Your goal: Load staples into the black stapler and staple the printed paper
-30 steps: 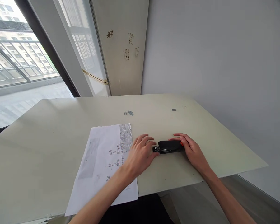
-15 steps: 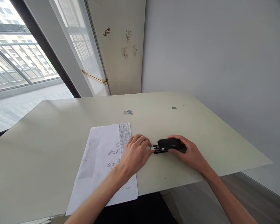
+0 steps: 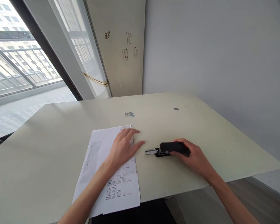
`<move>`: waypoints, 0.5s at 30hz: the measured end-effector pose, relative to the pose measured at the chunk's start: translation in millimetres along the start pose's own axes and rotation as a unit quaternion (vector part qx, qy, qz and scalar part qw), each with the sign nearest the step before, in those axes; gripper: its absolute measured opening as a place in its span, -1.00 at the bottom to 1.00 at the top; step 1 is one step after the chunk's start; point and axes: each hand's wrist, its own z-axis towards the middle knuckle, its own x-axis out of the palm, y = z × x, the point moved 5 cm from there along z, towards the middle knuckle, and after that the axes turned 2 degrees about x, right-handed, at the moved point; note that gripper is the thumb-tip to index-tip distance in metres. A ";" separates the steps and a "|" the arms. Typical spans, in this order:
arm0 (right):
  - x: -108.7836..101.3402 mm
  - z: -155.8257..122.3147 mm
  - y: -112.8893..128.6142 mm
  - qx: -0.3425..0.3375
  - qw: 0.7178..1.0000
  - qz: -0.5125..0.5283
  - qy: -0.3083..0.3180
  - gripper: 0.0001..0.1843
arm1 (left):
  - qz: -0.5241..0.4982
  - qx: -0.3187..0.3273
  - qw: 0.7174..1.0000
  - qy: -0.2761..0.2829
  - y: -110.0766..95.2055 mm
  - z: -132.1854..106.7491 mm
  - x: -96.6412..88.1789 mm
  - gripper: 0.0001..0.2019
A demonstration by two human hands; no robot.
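Observation:
A black stapler (image 3: 171,148) lies on the table, and my right hand (image 3: 189,152) is wrapped round its rear half. From the stapler's left end a metal staple tray (image 3: 151,151) sticks out. My left hand (image 3: 123,147) hovers over or rests on the printed papers (image 3: 121,189), its thumb and fingers spread and slightly blurred, with nothing between them. The hand is apart from the stapler and hides part of the print. More than one sheet shows, the upper ones a little askew.
Several short staple strips (image 3: 130,114) lie farther back on the pale table (image 3: 67,140), with another staple strip (image 3: 176,109) to their right. A grey wall (image 3: 212,56) borders the table's right side. A cabinet panel (image 3: 121,74) stands behind it, and a window is at left.
My left hand has let go of the stapler's front and moved left over the papers. The staple tray now extends out from the stapler. The papers have shifted slightly.

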 end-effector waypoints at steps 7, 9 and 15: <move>4.1 1.5 -3.3 -0.002 1.000 0.014 0.009 -0.55 | 0.097 -0.158 0.982 -0.031 87.9 78.8 1.0 -0.65; 5.2 2.2 -2.9 -0.004 1.000 0.013 0.005 -0.55 | 0.108 -0.172 0.979 -0.016 102.0 93.1 4.4 -0.61; 6.1 2.5 -1.3 -0.009 1.000 0.020 0.009 -0.57 | 0.112 -0.169 0.979 0.024 113.2 97.8 12.2 -0.73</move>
